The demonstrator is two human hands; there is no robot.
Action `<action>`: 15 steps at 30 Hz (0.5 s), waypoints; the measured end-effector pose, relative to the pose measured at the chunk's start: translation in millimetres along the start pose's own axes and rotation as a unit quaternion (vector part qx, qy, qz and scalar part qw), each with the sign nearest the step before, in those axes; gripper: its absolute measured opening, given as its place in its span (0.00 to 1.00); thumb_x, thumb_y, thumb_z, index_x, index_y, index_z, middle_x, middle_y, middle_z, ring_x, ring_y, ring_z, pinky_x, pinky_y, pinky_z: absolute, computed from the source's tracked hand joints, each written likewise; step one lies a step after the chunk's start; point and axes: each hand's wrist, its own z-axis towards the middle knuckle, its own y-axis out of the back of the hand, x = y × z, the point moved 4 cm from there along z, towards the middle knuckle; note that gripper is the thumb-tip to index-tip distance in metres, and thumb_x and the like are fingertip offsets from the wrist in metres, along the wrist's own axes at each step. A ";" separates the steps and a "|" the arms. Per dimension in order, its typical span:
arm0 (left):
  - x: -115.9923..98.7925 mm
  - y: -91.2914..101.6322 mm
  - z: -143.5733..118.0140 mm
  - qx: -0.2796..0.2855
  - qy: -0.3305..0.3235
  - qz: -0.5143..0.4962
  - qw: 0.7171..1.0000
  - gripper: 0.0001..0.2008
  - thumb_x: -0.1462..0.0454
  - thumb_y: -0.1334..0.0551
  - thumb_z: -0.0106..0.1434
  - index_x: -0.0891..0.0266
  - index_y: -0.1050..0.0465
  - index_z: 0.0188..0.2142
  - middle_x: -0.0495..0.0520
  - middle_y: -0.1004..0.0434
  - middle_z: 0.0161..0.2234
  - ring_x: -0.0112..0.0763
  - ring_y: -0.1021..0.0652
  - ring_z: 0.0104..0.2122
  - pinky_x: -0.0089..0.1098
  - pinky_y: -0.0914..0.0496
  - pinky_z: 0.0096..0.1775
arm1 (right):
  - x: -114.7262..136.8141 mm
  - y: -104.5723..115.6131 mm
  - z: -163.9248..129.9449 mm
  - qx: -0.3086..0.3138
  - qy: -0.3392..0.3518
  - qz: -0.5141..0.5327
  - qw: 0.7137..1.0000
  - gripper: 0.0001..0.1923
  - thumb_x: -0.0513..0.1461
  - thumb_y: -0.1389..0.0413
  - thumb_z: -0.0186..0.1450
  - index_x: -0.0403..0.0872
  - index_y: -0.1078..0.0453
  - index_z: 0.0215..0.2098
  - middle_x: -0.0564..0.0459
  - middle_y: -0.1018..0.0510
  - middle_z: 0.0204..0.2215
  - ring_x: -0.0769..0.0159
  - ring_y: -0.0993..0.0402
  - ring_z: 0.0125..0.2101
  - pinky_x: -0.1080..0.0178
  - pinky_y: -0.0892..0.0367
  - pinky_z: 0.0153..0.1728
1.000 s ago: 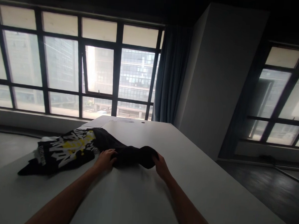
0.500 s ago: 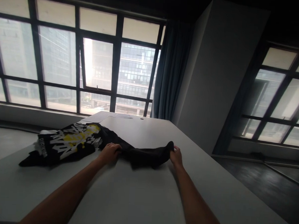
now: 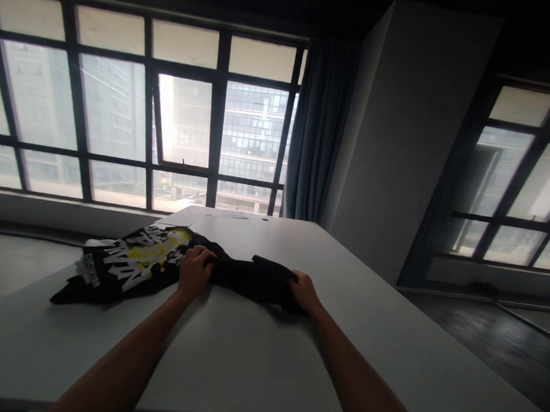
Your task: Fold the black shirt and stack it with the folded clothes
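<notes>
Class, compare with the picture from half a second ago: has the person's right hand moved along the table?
Yes. The right hand, gripping the black garment, has moved left toward the left hand and away from the table's right edge, bunching the cloth.

— Where are you standing?

— You're in an office-like room, at a long white table (image 3: 258, 353). Beyond its far end runs a wide wall of dark-framed grid windows (image 3: 123, 118), and through them you see glass-fronted tower blocks (image 3: 248, 143).

— Anything else that says so?

— A blue-grey curtain (image 3: 313, 134) hangs right of those windows, a plain white square pillar (image 3: 398, 139) stands beside the table, and dark flooring (image 3: 489, 340) lies past it.
</notes>
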 end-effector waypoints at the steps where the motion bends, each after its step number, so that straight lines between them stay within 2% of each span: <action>1: 0.5 0.3 0.3 -0.002 -0.002 0.020 1.000 0.07 0.62 0.40 0.60 0.57 0.24 0.36 0.57 0.24 0.42 0.46 0.27 0.45 0.45 0.34 0.47 | -5.5 4.9 1.8 -0.031 -0.021 0.033 0.999 0.24 0.53 0.51 0.61 0.43 0.24 0.31 0.48 0.20 0.29 0.58 0.26 0.32 0.61 0.33 0.34; 3: 3.6 -4.2 -0.3 0.027 -0.003 0.038 0.999 0.08 0.61 0.41 0.61 0.57 0.24 0.38 0.57 0.23 0.44 0.45 0.27 0.46 0.45 0.34 0.49 | -16.0 12.9 3.7 -0.071 -0.062 0.092 0.991 0.28 0.58 0.51 0.59 0.43 0.27 0.28 0.50 0.23 0.24 0.60 0.29 0.28 0.62 0.36 0.29; 5: 10.6 -14.4 -2.6 0.099 0.003 0.038 0.994 0.11 0.59 0.38 0.60 0.56 0.24 0.42 0.56 0.24 0.50 0.47 0.28 0.51 0.47 0.37 0.53 | -24.6 19.6 3.5 -0.100 -0.100 0.133 0.981 0.28 0.60 0.49 0.57 0.44 0.30 0.26 0.53 0.27 0.20 0.64 0.33 0.24 0.64 0.40 0.25; 7: 19.1 -25.8 -6.4 0.179 0.008 0.033 0.983 0.16 0.57 0.33 0.53 0.55 0.24 0.42 0.56 0.27 0.56 0.50 0.30 0.56 0.49 0.39 0.57 | -31.1 27.9 2.4 -0.140 -0.120 0.148 0.972 0.27 0.60 0.48 0.55 0.44 0.31 0.24 0.55 0.29 0.18 0.65 0.36 0.23 0.64 0.42 0.24; 9: 25.6 -33.0 -8.9 0.228 0.010 0.028 0.973 0.18 0.58 0.30 0.48 0.55 0.22 0.40 0.55 0.25 0.56 0.50 0.28 0.55 0.46 0.37 0.56 | -36.7 37.2 1.2 -0.179 -0.131 0.143 0.965 0.26 0.59 0.48 0.55 0.45 0.32 0.23 0.53 0.28 0.19 0.64 0.35 0.24 0.64 0.42 0.24; 12: 26.9 -31.3 -6.5 0.223 0.017 0.022 0.974 0.12 0.58 0.35 0.56 0.56 0.22 0.39 0.54 0.20 0.49 0.44 0.23 0.49 0.38 0.32 0.49 | -43.3 49.2 0.3 -0.215 -0.128 0.114 0.961 0.23 0.55 0.50 0.57 0.45 0.30 0.25 0.50 0.24 0.25 0.61 0.31 0.28 0.63 0.38 0.28; 15: 20.2 -17.3 -0.4 0.164 0.041 0.034 0.985 0.14 0.58 0.46 0.65 0.59 0.23 0.41 0.57 0.21 0.47 0.44 0.24 0.48 0.37 0.32 0.47 | -46.4 54.9 -0.4 -0.226 -0.109 0.058 0.966 0.18 0.50 0.50 0.56 0.45 0.29 0.27 0.47 0.21 0.29 0.58 0.28 0.32 0.61 0.35 0.34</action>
